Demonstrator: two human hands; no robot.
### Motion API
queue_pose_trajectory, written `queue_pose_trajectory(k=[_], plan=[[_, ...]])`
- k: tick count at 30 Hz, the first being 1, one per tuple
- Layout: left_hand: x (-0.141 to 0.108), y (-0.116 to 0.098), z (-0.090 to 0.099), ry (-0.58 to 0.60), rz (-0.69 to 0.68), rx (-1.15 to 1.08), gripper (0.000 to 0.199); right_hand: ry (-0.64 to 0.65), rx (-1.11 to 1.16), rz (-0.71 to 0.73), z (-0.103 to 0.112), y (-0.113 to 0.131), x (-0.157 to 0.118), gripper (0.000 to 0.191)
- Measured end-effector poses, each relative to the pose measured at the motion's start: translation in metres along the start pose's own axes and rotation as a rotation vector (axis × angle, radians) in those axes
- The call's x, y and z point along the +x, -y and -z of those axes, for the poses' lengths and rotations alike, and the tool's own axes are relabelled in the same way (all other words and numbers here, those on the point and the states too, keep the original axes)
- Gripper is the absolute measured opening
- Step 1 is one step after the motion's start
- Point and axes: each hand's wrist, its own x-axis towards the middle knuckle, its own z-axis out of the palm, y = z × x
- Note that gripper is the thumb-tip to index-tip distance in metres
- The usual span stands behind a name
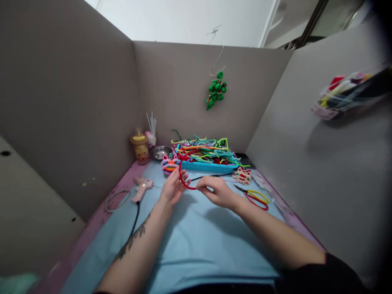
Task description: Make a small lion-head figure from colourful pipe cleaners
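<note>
A red fuzzy stem (187, 186) curves between my two hands above the blue cloth (202, 237). My right hand (216, 190) pinches its right end between thumb and fingers. The stem's other part runs up along my left hand (174, 187), whose thumb and fingers are around it, the fingertips partly spread. Just behind my left hand sits a pink and purple fuzzy animal face (170, 164). Beyond both hands is a blue tray (208, 166) heaped with many-coloured fuzzy stems (205, 151).
A pink glue gun (143, 188) with a black cord lies left, near a coiled cable (117, 200). Scissors (255, 197) and a cream and red fuzzy face (243, 175) lie right. A metal bowl (161, 153) and a cup (141, 149) stand back left. Grey panels surround the table.
</note>
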Motion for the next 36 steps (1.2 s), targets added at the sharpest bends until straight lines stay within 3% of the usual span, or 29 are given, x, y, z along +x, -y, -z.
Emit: queue_pose_trajectory(k=[3,6,10,13,17,20,24,29,36], plan=[[0.006,-0.001,0.007,-0.083,0.019,-0.013,0.019,0.077,0.080,-0.174,-0.002,0.005,-0.031,0.014],[0.011,-0.002,0.012,-0.054,0.011,0.012,0.012,0.094,0.184,-0.333,0.010,0.001,-0.046,0.010],[0.017,-0.005,0.018,-0.049,0.017,0.127,0.026,-0.280,0.382,-0.506,0.013,-0.017,-0.045,0.010],[0.018,-0.001,0.022,-0.046,0.007,0.260,0.035,-0.581,0.734,-0.587,-0.001,-0.028,-0.036,0.019],[0.013,0.018,0.020,0.024,-0.017,0.533,0.044,-0.731,1.222,-0.717,-0.028,-0.037,-0.032,0.027],[0.006,0.036,0.014,0.109,-0.053,0.805,0.046,-0.739,1.322,-0.821,-0.043,-0.050,-0.037,0.030],[-0.004,0.053,0.005,0.242,-0.131,1.064,0.042,-0.660,1.124,-0.888,-0.052,-0.066,-0.047,0.028],[-0.010,0.048,-0.001,0.240,-0.232,1.185,0.028,-0.535,1.044,-0.803,-0.057,-0.065,-0.050,0.032],[-0.009,0.041,0.002,0.290,-0.261,1.281,0.025,-0.564,1.015,-0.767,-0.062,-0.054,-0.045,0.041]])
